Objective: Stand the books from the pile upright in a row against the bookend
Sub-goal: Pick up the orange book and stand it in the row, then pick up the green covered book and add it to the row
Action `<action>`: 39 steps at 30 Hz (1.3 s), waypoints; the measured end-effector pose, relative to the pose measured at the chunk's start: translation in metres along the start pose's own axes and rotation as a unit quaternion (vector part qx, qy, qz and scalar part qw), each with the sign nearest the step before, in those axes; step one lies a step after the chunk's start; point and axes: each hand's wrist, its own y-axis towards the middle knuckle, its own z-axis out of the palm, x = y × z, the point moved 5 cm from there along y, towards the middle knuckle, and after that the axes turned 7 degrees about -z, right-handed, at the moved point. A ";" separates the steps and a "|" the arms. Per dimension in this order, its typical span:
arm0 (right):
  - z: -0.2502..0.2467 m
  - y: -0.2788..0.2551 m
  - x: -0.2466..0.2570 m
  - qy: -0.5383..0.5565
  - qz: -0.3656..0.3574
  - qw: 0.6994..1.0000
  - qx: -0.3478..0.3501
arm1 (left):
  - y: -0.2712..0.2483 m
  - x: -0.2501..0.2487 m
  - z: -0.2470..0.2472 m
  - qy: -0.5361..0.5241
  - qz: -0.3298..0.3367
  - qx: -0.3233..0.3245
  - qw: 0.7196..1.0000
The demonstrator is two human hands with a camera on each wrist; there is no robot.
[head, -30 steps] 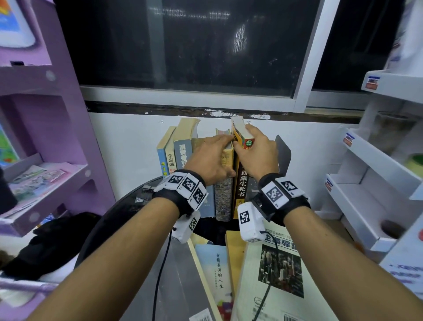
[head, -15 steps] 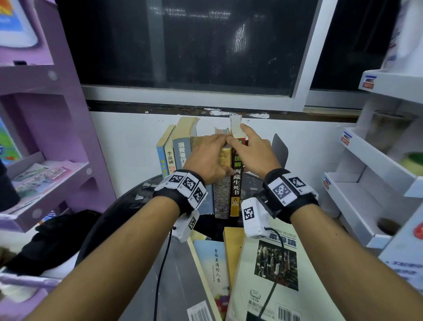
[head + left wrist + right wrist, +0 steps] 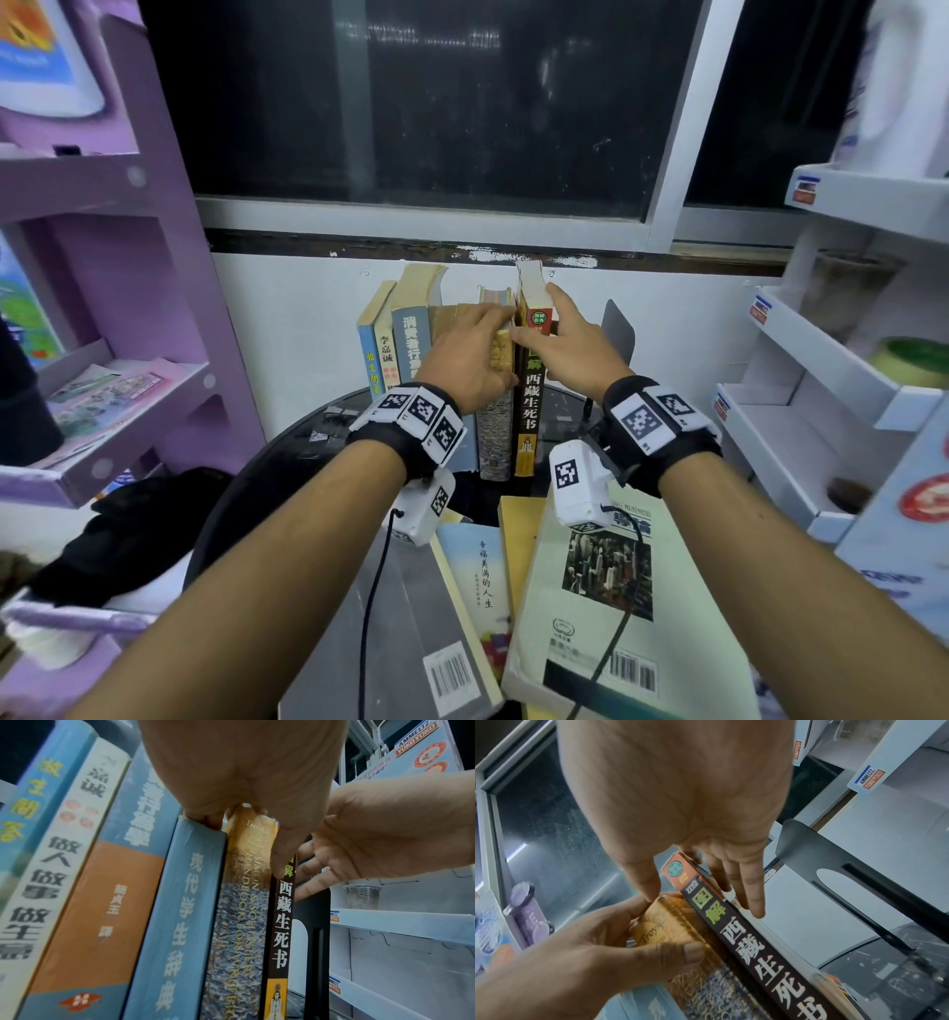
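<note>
Progress: six books stand upright in a row (image 3: 452, 360) at the back of the round dark surface (image 3: 287, 462), by the wall. The rightmost, a dark-spined book (image 3: 529, 390), is newly in place. The black bookend (image 3: 619, 329) stands to its right; a gap shows between them in the right wrist view, so the row does not yet bear against it.

Left to do: the pile (image 3: 590, 606) lies flat at the near edge, with at least three or four books visible. Judged roughly half done.

Left hand (image 3: 470, 360): laid over the tops of the middle books, fingers curled round the top of the tan-topped handbook (image 3: 246, 845), thumb on its spine, steadying the row.

Right hand (image 3: 570, 344): fingers nearly straight, spread along the dark-spined book's right cover near the top, thumb toward its spine. A flat press, not a closed grip.

Next, by judgement: close the gap to the bookend, then return to the pile.
</note>
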 end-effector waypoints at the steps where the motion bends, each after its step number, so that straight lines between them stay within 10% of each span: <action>1: 0.000 -0.001 0.000 0.000 0.000 1.000 0.002 | -0.002 0.000 -0.001 0.000 0.003 0.001 1.000; 22: -0.020 -0.069 -0.025 -0.090 0.090 0.985 0.118 | -0.061 -0.027 -0.018 -0.054 -0.010 -0.090 0.994; 32: -0.048 -0.126 -0.060 -0.186 0.174 0.951 0.176 | -0.073 -0.058 0.029 -0.041 -0.055 0.113 0.991; 39: -0.065 -0.154 -0.098 -0.187 0.252 0.936 0.159 | -0.091 -0.065 0.072 0.006 -0.163 0.321 0.933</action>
